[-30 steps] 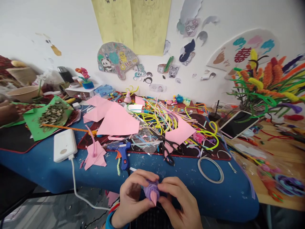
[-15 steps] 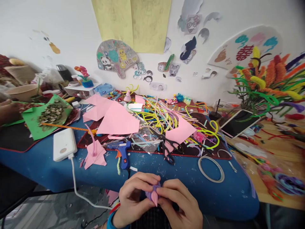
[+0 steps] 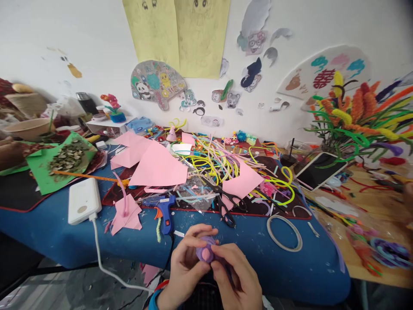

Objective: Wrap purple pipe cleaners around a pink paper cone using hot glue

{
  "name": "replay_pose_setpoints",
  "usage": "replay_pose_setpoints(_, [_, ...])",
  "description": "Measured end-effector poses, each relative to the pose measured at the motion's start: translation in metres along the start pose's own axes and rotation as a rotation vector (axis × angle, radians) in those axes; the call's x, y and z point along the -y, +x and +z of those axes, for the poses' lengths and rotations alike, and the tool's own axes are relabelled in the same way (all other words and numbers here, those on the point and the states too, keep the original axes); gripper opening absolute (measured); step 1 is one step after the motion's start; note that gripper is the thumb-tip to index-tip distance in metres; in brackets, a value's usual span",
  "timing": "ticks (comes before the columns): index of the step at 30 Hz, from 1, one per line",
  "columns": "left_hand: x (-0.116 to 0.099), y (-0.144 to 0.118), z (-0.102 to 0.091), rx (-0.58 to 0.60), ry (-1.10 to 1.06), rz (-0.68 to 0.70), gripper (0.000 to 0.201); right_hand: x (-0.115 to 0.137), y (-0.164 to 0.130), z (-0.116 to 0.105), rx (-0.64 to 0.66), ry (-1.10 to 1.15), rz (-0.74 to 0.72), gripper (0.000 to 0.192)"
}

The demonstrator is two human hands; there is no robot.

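Observation:
Between my two hands, just off the table's near edge, is a small fuzzy purple craft piece [image 3: 211, 242] with a pink pointed tip [image 3: 205, 255] facing me. My left hand [image 3: 189, 262] curls round its left side, fingers over the top and thumb underneath. From the right, my right hand [image 3: 237, 273] pinches it with thumb and forefinger. Beyond the hands lie a blue hot glue gun [image 3: 166, 211] and black-handled scissors [image 3: 227, 206]. A pink paper piece with a purple stem [image 3: 125, 215] rests to the left.
Pink paper sheets [image 3: 159, 165] and a tangle of pipe cleaners [image 3: 213, 159] cover the table's back. A white power bank [image 3: 84, 200] trails a cable at left. A tape ring [image 3: 284, 232] lies at right, near a tablet [image 3: 321, 170]. Another person's hand [image 3: 11, 153] shows far left.
Both hands have lifted the purple piece slightly and turned it, so the pink tip points more toward me. The view has tilted a little upward.

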State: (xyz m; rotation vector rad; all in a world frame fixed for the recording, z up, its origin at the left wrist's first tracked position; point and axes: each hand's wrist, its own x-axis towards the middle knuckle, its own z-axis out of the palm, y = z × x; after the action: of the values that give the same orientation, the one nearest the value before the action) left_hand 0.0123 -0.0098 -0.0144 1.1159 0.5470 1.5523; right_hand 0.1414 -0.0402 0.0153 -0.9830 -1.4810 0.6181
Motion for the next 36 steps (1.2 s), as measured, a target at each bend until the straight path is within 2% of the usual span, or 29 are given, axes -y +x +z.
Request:
replay_pose_setpoints(3, [0.004, 0.004, -0.006, -0.157, -0.022, -0.129, 0.020, -0.013, 0.019, -0.020, 0.147, -0.131, 0.065, 0.028])
replay_pose_setpoints(5, [0.002, 0.008, -0.008, -0.282, -0.033, -0.230, 0.025, -0.030, 0.039, -0.034, 0.150, -0.415, 0.075, 0.027])
replay_pose_setpoints(7, [-0.001, 0.013, -0.008, -0.374, -0.050, -0.291, 0.028, -0.048, 0.061, -0.043, 0.193, -0.819, 0.121, 0.028])
replay_pose_setpoints(8, [-0.003, 0.016, -0.007, -0.399, -0.063, -0.304, 0.028, -0.057, 0.071, -0.045, 0.266, -1.003, 0.157, 0.031])
replay_pose_setpoints(10, [-0.006, 0.020, -0.003, -0.406, -0.100, -0.321, 0.028, -0.069, 0.086, -0.044, 0.313, -1.130, 0.198, 0.034])
replay_pose_setpoints(14, [-0.010, 0.024, 0.001, -0.390, -0.171, -0.351, 0.030, -0.073, 0.100, -0.038, 0.364, -1.178, 0.230, 0.032])
replay_pose_setpoints(18, [-0.011, 0.020, 0.002, -0.371, -0.144, -0.341, 0.031, -0.069, 0.102, -0.037, 0.414, -1.137, 0.272, 0.033])
replay_pose_setpoints(21, [-0.012, 0.018, 0.003, -0.364, -0.076, -0.327, 0.030, -0.069, 0.104, -0.045, 0.414, -1.055, 0.330, 0.030])
replay_pose_setpoints(25, [-0.013, 0.019, 0.003, -0.342, -0.033, -0.306, 0.028, -0.074, 0.107, -0.068, 0.386, -0.926, 0.414, 0.029])
replay_pose_setpoints(29, [-0.006, 0.018, 0.001, -0.326, 0.020, -0.179, 0.028, -0.072, 0.103, -0.080, 0.294, -0.921, 0.433, 0.032])
replay_pose_setpoints(31, [-0.002, 0.015, 0.000, -0.300, 0.123, -0.072, 0.025, -0.061, 0.092, -0.072, 0.198, -0.882, 0.384, 0.034])
replay_pose_setpoints(32, [-0.001, 0.013, -0.001, -0.284, 0.191, -0.010, 0.023, -0.052, 0.083, -0.064, 0.137, -0.791, 0.325, 0.034])
replay_pose_setpoints(33, [-0.001, 0.011, -0.001, -0.268, 0.262, 0.051, 0.021, -0.041, 0.074, -0.054, 0.158, -0.613, 0.255, 0.031])
replay_pose_setpoints(36, [-0.003, 0.004, -0.001, -0.215, 0.415, 0.154, 0.018, -0.010, 0.044, -0.023, 0.431, -0.124, 0.229, 0.027])
